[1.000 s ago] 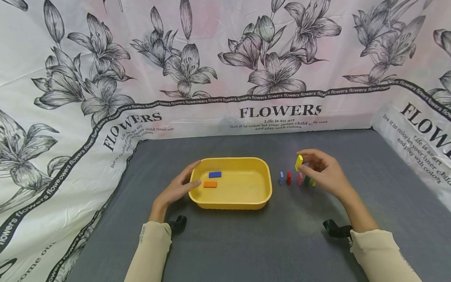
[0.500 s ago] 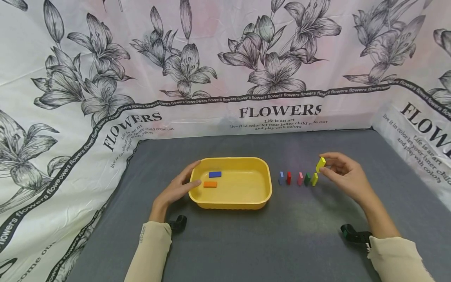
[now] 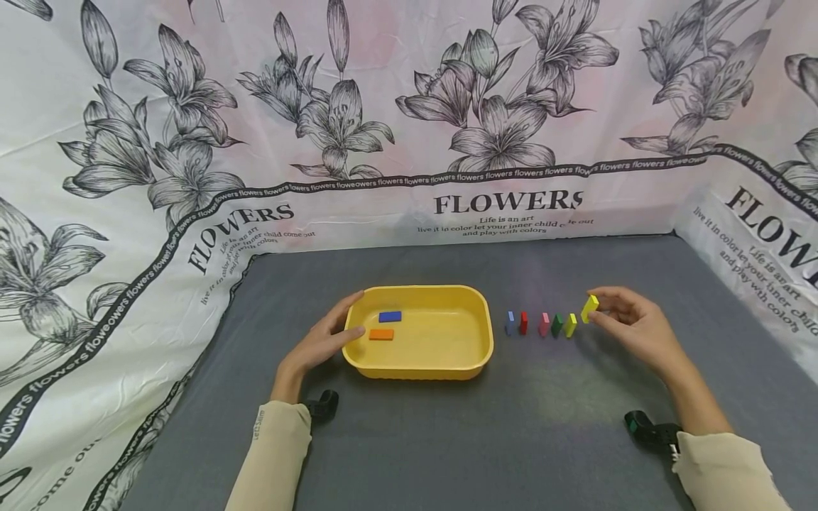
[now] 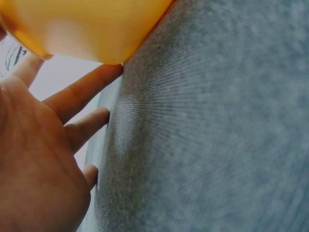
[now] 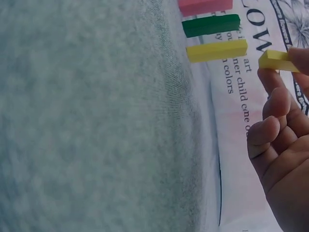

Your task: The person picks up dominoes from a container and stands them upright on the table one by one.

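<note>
A thin yellow domino block (image 3: pixel 589 309) is pinched between the thumb and fingertips of my right hand (image 3: pixel 629 330), held tilted above the table. Just to its left, a second yellow domino (image 3: pixel 571 326) stands upright, apart from the held one. Further left in the same row stand a green domino (image 3: pixel 557 326), a pink one, a red domino (image 3: pixel 524 323) and a light blue domino (image 3: pixel 510 323). My left hand (image 3: pixel 322 333) rests against the left end of a yellow plastic tub (image 3: pixel 418 372), thumb at the rim. In the left wrist view its fingers (image 4: pixel 87 92) are spread and fairly straight, touching the tub's outside.
Inside the tub lie a dark blue domino (image 3: pixel 390 316) and an orange domino (image 3: pixel 381 334). The table has a dark grey cloth (image 3: pixel 460 440). A white flower-printed sheet (image 3: pixel 371 213) hangs behind and along both sides.
The right hand has moved right with the yellow domino, past the standing row, then lowered slightly. The previously hidden green and yellow dominoes show fully. The left hand and tub stay put.
</note>
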The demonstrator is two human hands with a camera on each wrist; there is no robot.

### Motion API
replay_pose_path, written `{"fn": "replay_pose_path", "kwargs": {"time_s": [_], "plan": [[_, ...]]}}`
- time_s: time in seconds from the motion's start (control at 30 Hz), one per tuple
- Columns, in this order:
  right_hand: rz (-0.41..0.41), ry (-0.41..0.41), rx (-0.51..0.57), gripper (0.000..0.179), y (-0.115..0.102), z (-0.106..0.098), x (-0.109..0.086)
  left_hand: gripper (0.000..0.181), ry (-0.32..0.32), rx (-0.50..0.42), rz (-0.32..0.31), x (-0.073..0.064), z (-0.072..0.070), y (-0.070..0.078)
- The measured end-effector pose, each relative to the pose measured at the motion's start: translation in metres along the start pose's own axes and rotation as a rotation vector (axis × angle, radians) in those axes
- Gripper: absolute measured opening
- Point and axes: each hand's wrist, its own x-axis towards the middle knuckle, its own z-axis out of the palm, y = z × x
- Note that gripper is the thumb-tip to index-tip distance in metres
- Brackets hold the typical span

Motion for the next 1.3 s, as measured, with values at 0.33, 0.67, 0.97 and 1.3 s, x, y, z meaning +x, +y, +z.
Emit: {"fn": "replay_pose_path", "kwargs": {"time_s": [0.33, 0.67, 0.97, 1.3], "plan": [[0.001, -0.02, 0.005, 0.034, 0.012, -0.004, 0.0, 0.072, -0.004, -0.004, 0.035, -0.001, -0.001, 0.002], [0.061, -0.115, -0.065, 0.036, 0.013, -0.005, -0.001, 0.071, -0.01, -0.007, 0.044, -0.001, -0.002, 0.0], [0.087, -0.144, -0.115, 0.039, 0.013, -0.003, 0.0, 0.073, -0.018, -0.019, 0.012, -0.002, -0.001, 0.003], [0.113, -0.166, -0.137, 0.039, 0.014, -0.001, -0.001, 0.071, -0.012, -0.01, 0.029, -0.001, -0.001, 0.0]]}}
